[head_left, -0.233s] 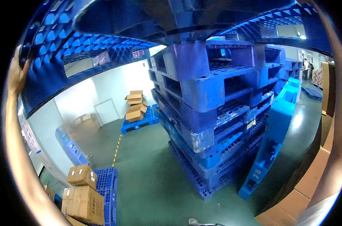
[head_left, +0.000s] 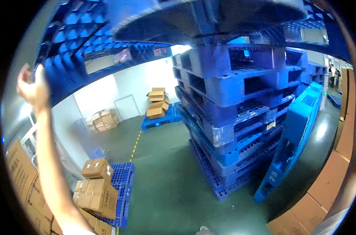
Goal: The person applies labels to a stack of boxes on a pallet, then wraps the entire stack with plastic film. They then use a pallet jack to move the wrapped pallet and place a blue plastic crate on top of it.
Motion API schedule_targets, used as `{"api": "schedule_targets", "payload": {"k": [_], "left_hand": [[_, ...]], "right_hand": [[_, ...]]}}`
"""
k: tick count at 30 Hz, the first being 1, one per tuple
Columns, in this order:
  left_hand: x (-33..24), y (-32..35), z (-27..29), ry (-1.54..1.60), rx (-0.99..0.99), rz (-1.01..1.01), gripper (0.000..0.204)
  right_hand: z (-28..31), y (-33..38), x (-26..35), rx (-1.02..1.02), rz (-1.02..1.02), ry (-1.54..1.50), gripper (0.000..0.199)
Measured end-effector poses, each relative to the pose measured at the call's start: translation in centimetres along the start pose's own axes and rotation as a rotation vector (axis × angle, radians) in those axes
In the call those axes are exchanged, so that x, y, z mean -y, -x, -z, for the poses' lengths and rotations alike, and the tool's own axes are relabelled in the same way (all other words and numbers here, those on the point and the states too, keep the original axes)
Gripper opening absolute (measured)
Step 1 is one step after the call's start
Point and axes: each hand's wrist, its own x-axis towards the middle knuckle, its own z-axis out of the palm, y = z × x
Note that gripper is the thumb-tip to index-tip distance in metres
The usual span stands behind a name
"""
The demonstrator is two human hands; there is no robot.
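A large blue plastic pallet (head_left: 64,80) spans the top of the view overhead, its ribbed underside facing me. It lies tilted above a tall stack of blue pallets (head_left: 221,88), its middle close to the stack's top. My left hand (head_left: 33,90) is raised beside the pallet's left edge, fingers apart and holding nothing; whether a fingertip still touches the edge is unclear. My right forearm (head_left: 352,164) rises along the right rim toward the pallet's right end. The fingers of my right hand are hidden in the dark upper corner.
A lighter blue pallet (head_left: 289,145) leans on the stack's right side. Cartons (head_left: 327,180) line the right; more cartons (head_left: 95,196) sit on a low pallet (head_left: 125,176) at left. Open boxes (head_left: 157,109) stand on a pallet farther back. People (head_left: 334,76) are far off at right.
My left hand has come off the overhead pallet's left edge, its fingers spreading. The whole scene has shifted rightward and slightly up in the view, bringing more cartons in at the left.
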Motion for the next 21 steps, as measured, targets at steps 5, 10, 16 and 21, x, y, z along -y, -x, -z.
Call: {"api": "schedule_targets", "payload": {"k": [5,10,16,21], "left_hand": [[-7.1,-3.7,3.5,1.149,0.576,1.889,0.112],[1.3,-8.9,-1.8,0.953,0.416,1.951,0.049],[8.6,-2.4,-7.2,1.148,0.616,1.885,0.023],[2.9,-5.8,-4.3,1.045,0.769,1.738,0.024]], "right_hand": [[-1.5,2.8,0.2,-0.065,-0.01,0.001,0.061],[-5.8,7.7,2.8,-0.126,-0.007,-0.017,0.061],[-8.4,10.0,1.7,-0.232,0.08,0.095,0.06],[-8.5,11.9,4.0,-0.089,0.25,0.251,0.05]]}}
